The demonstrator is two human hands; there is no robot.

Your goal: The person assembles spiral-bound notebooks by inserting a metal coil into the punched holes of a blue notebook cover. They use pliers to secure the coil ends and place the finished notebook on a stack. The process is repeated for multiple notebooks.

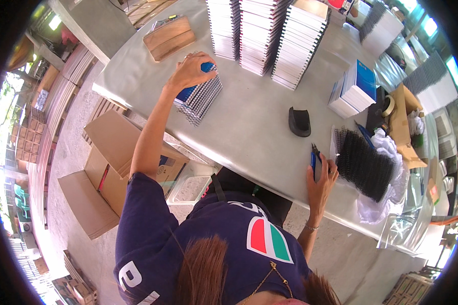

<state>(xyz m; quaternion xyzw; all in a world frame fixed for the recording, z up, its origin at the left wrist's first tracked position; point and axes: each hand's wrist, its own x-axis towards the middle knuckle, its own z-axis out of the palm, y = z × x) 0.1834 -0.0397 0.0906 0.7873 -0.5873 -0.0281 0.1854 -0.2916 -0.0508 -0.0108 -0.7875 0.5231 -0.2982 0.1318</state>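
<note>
My left hand [192, 71] is over a small stack of blue-covered spiral notebooks [201, 99] at the table's left side. Its fingers and thumb curl round the far end of the stack, and some fingertips are hidden. The wire spirals face right. Near the front edge, my right hand [321, 178] is closed round a pair of small cutting pliers [314, 158] with blue handles, lying low against the tabletop. A black curved plastic piece [299, 122] lies just beyond it. To its right are many black binding spirals [366, 162] on white wrapping.
Tall stacks of bound books [259, 38] stand at the back. A wooden block [169, 38] lies far left, blue-covered books [353, 89] at right. A cardboard box [407, 122] stands right; an open carton [112, 173] is on the floor at left, beside a white crate [191, 183].
</note>
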